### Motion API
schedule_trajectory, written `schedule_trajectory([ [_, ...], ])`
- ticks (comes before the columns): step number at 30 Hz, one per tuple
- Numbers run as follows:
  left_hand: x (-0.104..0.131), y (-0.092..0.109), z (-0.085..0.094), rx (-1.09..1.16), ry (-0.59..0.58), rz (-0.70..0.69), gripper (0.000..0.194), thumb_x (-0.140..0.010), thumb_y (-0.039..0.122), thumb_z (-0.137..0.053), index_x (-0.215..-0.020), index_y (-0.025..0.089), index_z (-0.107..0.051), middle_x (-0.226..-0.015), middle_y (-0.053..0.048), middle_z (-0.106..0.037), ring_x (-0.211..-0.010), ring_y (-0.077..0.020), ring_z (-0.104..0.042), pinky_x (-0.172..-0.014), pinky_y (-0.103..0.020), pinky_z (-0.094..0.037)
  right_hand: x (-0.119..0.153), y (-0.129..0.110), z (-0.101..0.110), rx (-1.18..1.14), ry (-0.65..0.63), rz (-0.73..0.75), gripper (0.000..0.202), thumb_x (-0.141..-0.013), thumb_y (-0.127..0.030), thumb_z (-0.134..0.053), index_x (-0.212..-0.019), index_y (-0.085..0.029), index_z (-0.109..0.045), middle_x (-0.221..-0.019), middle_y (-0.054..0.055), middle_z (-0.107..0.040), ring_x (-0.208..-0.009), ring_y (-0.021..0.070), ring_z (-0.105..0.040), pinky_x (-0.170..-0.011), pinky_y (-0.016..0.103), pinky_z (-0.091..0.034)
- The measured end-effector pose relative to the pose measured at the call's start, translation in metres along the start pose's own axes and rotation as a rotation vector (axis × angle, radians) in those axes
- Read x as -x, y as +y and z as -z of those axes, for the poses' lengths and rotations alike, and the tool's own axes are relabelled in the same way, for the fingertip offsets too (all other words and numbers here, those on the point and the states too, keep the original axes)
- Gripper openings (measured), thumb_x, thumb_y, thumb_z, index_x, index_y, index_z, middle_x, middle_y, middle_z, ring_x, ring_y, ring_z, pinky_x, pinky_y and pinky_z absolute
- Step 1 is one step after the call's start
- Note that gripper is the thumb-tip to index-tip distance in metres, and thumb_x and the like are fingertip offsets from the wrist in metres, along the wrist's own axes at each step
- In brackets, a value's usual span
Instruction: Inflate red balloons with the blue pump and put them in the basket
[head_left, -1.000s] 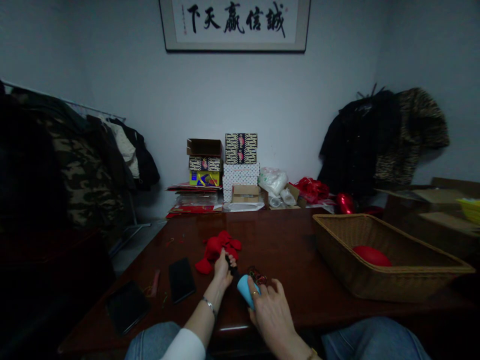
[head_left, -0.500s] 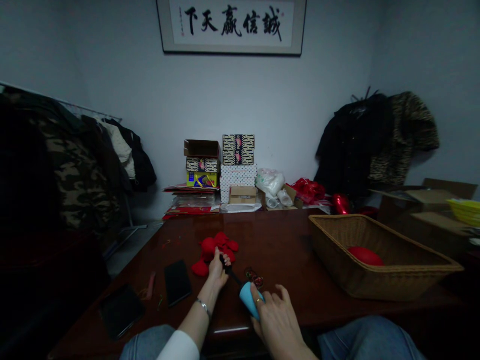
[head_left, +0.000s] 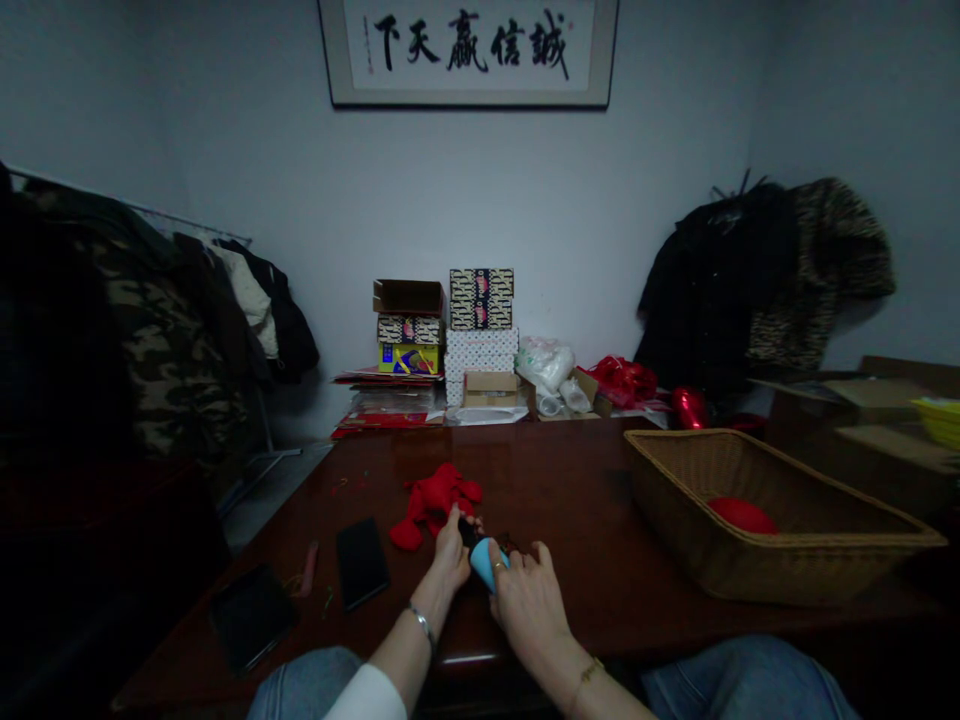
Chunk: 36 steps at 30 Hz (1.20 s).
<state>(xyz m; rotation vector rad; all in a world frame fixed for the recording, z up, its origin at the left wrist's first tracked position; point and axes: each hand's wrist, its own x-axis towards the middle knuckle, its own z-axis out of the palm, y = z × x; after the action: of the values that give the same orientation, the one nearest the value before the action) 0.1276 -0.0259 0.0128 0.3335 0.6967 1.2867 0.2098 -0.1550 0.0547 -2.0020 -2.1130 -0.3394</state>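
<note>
A light-blue hand pump (head_left: 484,563) with a black end lies between my two hands over the front of the table. My left hand (head_left: 453,550) is closed around the black end. Wrapped over the blue barrel is my right hand (head_left: 527,590), thumb on top and the outer fingers bent forward. Just beyond my left hand a limp red pile (head_left: 435,497) rests on the table, perhaps of uninflated balloons. Some thin dark strings (head_left: 508,544) show behind the pump, partly hidden by it and my right hand.
A wicker basket (head_left: 825,540) holding a round red thing (head_left: 742,515) stands at the right. Left of my arm lie a black phone-like slab (head_left: 362,563), a dark tray-like object (head_left: 251,615) and a small reddish stick (head_left: 309,568). Stacked boxes (head_left: 481,300) are at the back.
My hands have come closer together, and the black rod visible between them before has slid out of sight. The pump's blue barrel has moved up and left with my right hand.
</note>
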Motion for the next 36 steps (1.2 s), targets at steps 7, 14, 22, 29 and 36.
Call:
schedule_trajectory([
  [7, -0.005, 0.005, 0.002, -0.035, 0.038, -0.107, 0.024, -0.085, 0.03, -0.051, -0.067, 0.018, -0.042, -0.046, 0.005, -0.042, -0.035, -0.0061, -0.038, -0.036, -0.016, -0.031, 0.011, -0.002, 0.003, -0.029, 0.01, 0.0, 0.057, -0.077, -0.025, -0.055, -0.132, -0.017, -0.042, -0.097, 0.013, -0.063, -0.093, 0.0235, -0.056, -0.094, 0.041, -0.022],
  [14, -0.01, 0.015, 0.003, 0.002, 0.026, -0.122, 0.027, -0.087, 0.031, -0.048, -0.065, 0.017, -0.039, -0.049, 0.006, -0.039, -0.035, -0.0043, -0.036, -0.034, -0.014, -0.028, 0.036, 0.009, 0.007, -0.064, 0.005, 0.01, 0.06, -0.077, -0.028, -0.058, -0.133, -0.021, -0.039, -0.107, 0.012, -0.061, -0.096, 0.0239, -0.054, -0.097, 0.043, -0.019],
  [22, -0.008, 0.02, 0.001, 0.071, 0.019, -0.095, 0.027, -0.09, 0.03, -0.041, -0.067, 0.017, -0.04, -0.05, 0.005, -0.038, -0.036, -0.0039, -0.035, -0.034, -0.013, -0.026, 0.059, 0.026, 0.009, -0.095, -0.014, 0.025, 0.057, -0.077, -0.029, -0.055, -0.132, -0.025, -0.041, -0.093, 0.006, -0.063, -0.087, 0.022, -0.055, -0.096, 0.044, -0.019],
  [29, -0.006, 0.014, 0.002, 0.091, -0.008, -0.087, 0.029, -0.089, 0.035, -0.043, -0.066, 0.017, -0.04, -0.049, 0.004, -0.04, -0.036, -0.0049, -0.036, -0.035, -0.014, -0.029, 0.043, 0.019, 0.014, -0.054, -0.045, 0.008, 0.058, -0.077, -0.027, -0.056, -0.133, -0.02, -0.04, -0.094, 0.009, -0.064, -0.089, 0.0234, -0.056, -0.096, 0.044, -0.019],
  [36, -0.004, -0.007, 0.004, 0.051, 0.03, -0.074, 0.027, -0.085, 0.035, -0.051, -0.066, 0.017, -0.043, -0.05, 0.002, -0.047, -0.042, -0.0096, -0.048, -0.042, -0.019, -0.04, 0.018, 0.011, 0.006, 0.005, 0.0, 0.011, 0.054, -0.078, -0.023, -0.053, -0.131, -0.019, -0.043, -0.1, 0.012, -0.063, -0.094, 0.0236, -0.056, -0.095, 0.042, -0.02],
])
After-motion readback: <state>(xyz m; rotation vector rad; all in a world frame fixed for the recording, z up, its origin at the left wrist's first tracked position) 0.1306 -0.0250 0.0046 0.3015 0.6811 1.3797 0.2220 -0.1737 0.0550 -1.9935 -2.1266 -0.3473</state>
